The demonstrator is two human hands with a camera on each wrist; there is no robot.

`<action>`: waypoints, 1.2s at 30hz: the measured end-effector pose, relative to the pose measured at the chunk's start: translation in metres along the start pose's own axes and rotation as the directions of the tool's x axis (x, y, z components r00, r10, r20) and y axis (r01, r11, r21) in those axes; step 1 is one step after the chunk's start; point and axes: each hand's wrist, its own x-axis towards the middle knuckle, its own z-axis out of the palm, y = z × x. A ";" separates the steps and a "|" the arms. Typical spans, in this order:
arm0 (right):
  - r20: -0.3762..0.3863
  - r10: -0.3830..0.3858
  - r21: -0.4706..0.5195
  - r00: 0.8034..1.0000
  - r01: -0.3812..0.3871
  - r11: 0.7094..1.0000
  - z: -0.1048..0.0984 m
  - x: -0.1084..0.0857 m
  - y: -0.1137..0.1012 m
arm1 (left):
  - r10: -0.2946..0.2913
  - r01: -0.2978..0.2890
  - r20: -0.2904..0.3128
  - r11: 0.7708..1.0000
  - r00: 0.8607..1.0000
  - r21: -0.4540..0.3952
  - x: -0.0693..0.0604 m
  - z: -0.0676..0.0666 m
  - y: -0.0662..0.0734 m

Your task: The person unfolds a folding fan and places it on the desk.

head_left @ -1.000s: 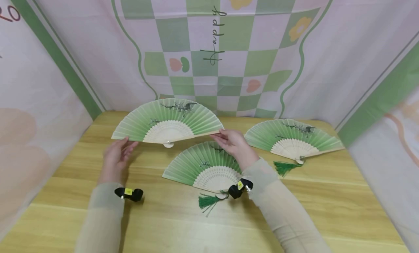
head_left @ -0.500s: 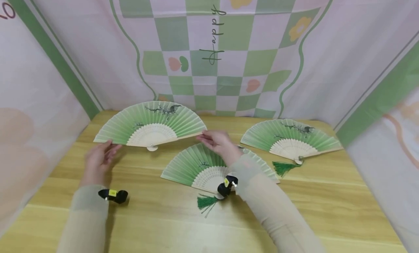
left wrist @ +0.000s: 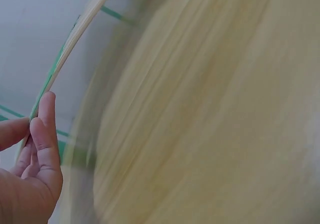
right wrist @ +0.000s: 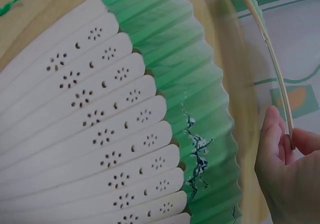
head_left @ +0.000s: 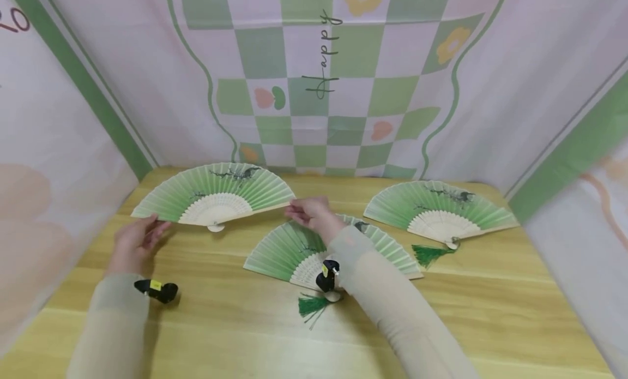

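Observation:
Both hands hold a spread green folding fan at the far left of the table. My left hand pinches its left end between thumb and fingers, as the left wrist view shows with the fan edge-on. The right hand pinches the tip of its right outer rib, which also appears in the right wrist view. Under the right forearm lies a second spread fan, partly hidden, with a green tassel. Its pierced pale ribs fill much of the right wrist view.
A third spread fan lies at the right, its green tassel in front. The wooden table is bounded by a checked cloth backdrop behind and cloth walls at both sides.
The held fan has moved left and lower toward the table, both hands travelling with it. The right forearm now covers a different part of the middle fan. The two other fans stay in place.

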 end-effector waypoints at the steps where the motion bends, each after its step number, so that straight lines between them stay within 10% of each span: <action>1: -0.004 0.000 -0.018 1.000 0.000 1.000 0.001 0.001 0.001 | -0.004 0.004 0.002 1.000 1.000 0.014 0.001 -0.001 0.001; 25: -0.011 -0.014 -0.300 1.000 0.010 0.954 0.007 0.004 0.002 | -0.038 0.055 -0.149 0.992 0.988 0.115 0.024 0.001 0.012; 36: -0.006 -0.021 -0.322 1.000 0.018 0.947 0.005 0.007 0.008 | 0.020 0.032 -0.151 0.943 0.988 0.333 0.024 -0.003 0.015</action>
